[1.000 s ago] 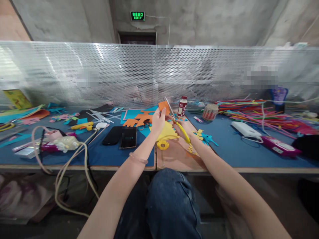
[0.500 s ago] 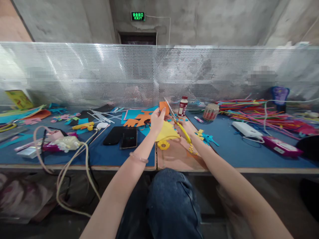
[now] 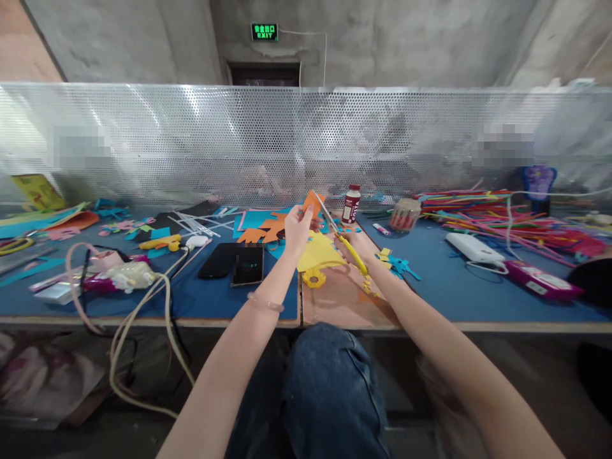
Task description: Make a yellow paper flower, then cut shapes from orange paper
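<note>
My left hand (image 3: 301, 224) pinches a small piece of orange paper (image 3: 312, 201), held up above the table. Yellow-handled scissors (image 3: 354, 253) are gripped in my right hand (image 3: 352, 245), their blades pointing up and left against the right edge of that paper. Whether the blades are cutting into it I cannot tell. Below my hands lies a sheet of yellow paper (image 3: 319, 252), with a yellow flower-shaped cutout (image 3: 313, 278) at its near edge. Orange paper cutouts (image 3: 262, 231) rest to the left of my left hand, over blue sheets (image 3: 248, 218).
A dark red bottle (image 3: 350, 205) and a clear jar (image 3: 405, 215) stand behind my right hand. Two dark phone-like devices (image 3: 216, 260) lie left. Cables (image 3: 167, 299) hang over the front edge. Colourful craft stems (image 3: 482, 217) spread at right. A perforated metal screen (image 3: 296, 140) borders the back.
The orange paper has tilted in my left hand, and its upper edge now slants beside the scissor blades. My left hand has shifted slightly left; the scissors blades appear closer together.
</note>
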A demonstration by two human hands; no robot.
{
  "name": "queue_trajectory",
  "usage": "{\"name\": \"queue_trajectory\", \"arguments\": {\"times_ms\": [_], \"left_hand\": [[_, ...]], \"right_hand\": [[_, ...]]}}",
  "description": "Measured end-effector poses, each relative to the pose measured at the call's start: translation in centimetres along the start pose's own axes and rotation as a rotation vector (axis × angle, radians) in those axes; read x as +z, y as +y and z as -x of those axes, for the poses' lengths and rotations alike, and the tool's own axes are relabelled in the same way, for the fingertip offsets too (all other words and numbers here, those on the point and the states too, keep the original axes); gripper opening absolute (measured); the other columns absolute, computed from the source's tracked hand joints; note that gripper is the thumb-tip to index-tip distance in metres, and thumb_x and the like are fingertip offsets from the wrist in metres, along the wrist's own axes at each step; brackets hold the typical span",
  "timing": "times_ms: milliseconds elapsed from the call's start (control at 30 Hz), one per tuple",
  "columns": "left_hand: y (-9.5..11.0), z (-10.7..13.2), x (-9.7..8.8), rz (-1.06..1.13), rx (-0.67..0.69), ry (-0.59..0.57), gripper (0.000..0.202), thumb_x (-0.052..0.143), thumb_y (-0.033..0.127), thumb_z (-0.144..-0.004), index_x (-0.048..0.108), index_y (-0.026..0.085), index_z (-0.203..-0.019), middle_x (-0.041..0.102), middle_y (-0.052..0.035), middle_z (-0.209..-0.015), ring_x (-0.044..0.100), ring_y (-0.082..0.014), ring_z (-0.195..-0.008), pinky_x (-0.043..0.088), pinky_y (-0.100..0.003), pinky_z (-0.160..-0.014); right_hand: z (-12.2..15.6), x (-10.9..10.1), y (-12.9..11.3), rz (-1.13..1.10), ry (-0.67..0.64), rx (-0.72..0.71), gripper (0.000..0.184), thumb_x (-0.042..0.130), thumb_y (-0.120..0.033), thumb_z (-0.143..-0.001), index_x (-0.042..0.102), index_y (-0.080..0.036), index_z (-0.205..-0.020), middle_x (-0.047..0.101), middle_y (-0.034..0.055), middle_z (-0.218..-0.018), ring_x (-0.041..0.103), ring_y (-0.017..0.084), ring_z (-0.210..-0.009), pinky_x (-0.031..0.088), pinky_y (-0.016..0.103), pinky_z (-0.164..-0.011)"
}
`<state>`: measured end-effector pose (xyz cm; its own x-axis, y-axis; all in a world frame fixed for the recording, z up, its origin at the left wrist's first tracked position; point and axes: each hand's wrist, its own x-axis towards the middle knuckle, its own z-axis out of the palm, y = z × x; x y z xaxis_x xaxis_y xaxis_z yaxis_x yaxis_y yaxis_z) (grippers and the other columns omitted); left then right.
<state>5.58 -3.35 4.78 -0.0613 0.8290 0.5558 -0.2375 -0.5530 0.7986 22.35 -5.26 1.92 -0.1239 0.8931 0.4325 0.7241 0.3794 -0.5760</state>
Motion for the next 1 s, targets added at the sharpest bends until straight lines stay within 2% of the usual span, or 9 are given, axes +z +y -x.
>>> {"name": "queue_trajectory", "arguments": {"times_ms": [333,567,833,1000], "left_hand": [[-0.2,-0.5,-0.6,0.002,0.051,0.078,0.02,0.058,0.039,-0.085,0.054,0.019,-0.084,0.061,0.0014,-0.066,0.055,-0.0102,-0.054,0.047,-0.024,-0.056],[-0.2,-1.2,-1.2,0.029,0.07,0.156,0.022,0.06,0.041,-0.083,0.057,0.019,-0.087,0.057,0.0023,-0.064,0.052,-0.0094,-0.053,0.042,-0.022,-0.053],[0.3,-1.4,-1.5,0.078,0.076,0.201,0.029,0.06,0.048,-0.082,0.06,0.019,-0.083,0.05,0.004,-0.058,0.044,-0.0074,-0.048,0.037,-0.021,-0.049],[0.3,-1.4,-1.1,0.209,0.022,0.113,0.032,0.065,0.05,-0.077,0.058,0.02,-0.087,0.052,0.0031,-0.065,0.049,-0.0072,-0.053,0.042,-0.022,-0.053]], "right_hand": [[-0.4,0.1,1.1,0.051,0.016,-0.035,0.024,0.047,-0.035,-0.073,0.053,-0.017,-0.059,0.047,-0.0011,-0.049,0.049,0.015,-0.051,0.031,0.023,-0.046],[-0.4,0.1,0.8,0.056,0.015,-0.042,0.025,0.047,-0.034,-0.074,0.052,-0.017,-0.056,0.049,-0.0003,-0.05,0.051,0.017,-0.056,0.033,0.024,-0.051],[0.0,0.0,0.0,0.029,-0.015,-0.006,0.022,0.051,-0.03,-0.074,0.052,-0.018,-0.055,0.049,-0.0001,-0.047,0.053,0.018,-0.055,0.035,0.024,-0.048],[0.5,0.2,-0.6,0.009,-0.005,0.029,0.027,0.05,-0.033,-0.081,0.057,-0.016,-0.061,0.05,-0.0009,-0.048,0.052,0.015,-0.051,0.036,0.024,-0.045]]}}
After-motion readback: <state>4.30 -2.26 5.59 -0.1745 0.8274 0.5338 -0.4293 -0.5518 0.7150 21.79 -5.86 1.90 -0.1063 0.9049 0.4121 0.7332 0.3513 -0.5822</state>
